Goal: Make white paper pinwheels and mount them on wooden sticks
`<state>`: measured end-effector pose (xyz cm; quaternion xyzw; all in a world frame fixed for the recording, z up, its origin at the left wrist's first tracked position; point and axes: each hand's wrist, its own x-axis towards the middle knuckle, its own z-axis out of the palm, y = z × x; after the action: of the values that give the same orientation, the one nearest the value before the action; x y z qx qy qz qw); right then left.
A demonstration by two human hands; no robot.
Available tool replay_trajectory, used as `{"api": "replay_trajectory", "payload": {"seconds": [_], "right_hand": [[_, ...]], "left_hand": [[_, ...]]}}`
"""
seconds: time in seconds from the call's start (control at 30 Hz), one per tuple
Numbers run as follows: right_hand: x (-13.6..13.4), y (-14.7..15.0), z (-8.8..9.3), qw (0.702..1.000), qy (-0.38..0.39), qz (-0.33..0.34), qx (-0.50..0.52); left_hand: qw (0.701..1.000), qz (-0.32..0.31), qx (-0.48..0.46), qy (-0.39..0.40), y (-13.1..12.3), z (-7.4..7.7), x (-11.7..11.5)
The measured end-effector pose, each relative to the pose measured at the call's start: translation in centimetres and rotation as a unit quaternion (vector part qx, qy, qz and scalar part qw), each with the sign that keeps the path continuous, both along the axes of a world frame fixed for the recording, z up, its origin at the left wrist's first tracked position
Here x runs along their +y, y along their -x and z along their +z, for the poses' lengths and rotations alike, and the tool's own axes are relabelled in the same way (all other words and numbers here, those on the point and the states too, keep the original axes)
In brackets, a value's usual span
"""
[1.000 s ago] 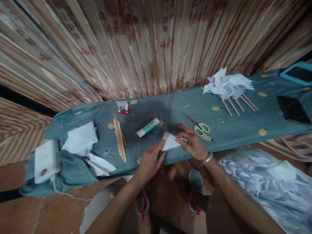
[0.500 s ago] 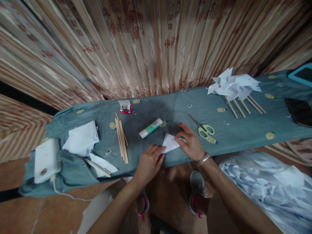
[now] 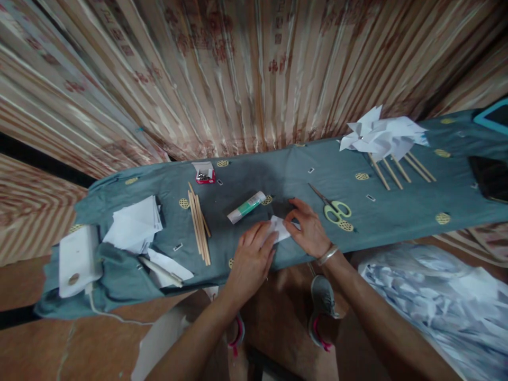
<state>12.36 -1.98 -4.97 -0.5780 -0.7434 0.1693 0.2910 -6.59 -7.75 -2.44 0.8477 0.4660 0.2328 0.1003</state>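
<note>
A folded piece of white paper (image 3: 280,228) lies on the cloth near the table's front edge. My left hand (image 3: 254,255) covers its left part, with the fingers together pressing on it. At the paper's right corner, the thumb and fingers of my right hand (image 3: 308,228) close on it. A green and white glue stick (image 3: 246,207) lies just beyond my left hand. Scissors with light green handles (image 3: 336,211) rest to the right of my right hand, blades pointing away. The paper's left side is hidden under my left fingers.
Wooden sticks (image 3: 199,227), a small red box of metal pins (image 3: 205,174) and a paper stack (image 3: 133,225) lie to the left, beside a white power bank (image 3: 79,260). Paper pinwheels (image 3: 381,135) lie at the back right. A plastic bag of papers (image 3: 440,301) stands below right.
My left hand has slid forward and right over the paper, covering more of it. My right hand stays at the right corner, shifted slightly.
</note>
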Motion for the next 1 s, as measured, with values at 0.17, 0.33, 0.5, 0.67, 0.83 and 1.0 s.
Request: {"api": "replay_trajectory", "payload": {"seconds": [0.17,0.33,0.5,0.67,0.83,1.0], "right_hand": [[0.0,0.1,0.1,1.0,0.001,-0.005,-0.009],[0.0,0.2,0.1,1.0,-0.002,-0.003,-0.002],[0.0,0.2,0.1,1.0,0.007,-0.005,-0.01],[-0.1,0.3,0.2,1.0,0.006,-0.007,-0.01],[-0.2,0.4,0.5,1.0,0.011,-0.008,-0.014],[-0.1,0.5,0.7,1.0,0.013,-0.008,-0.009]], "left_hand": [[0.998,-0.046,0.027,0.014,-1.4,-0.8,-0.5],[0.998,-0.043,0.027,0.032,-1.5,-1.5,-0.8],[0.998,-0.041,0.034,0.034,-1.5,-1.7,-0.9],[0.997,-0.041,0.05,0.029,-1.7,-1.8,-1.0],[0.997,-0.036,0.067,0.023,-1.8,-1.7,-1.1],[0.996,-0.037,0.074,0.014,-1.8,-1.6,-1.1]]}}
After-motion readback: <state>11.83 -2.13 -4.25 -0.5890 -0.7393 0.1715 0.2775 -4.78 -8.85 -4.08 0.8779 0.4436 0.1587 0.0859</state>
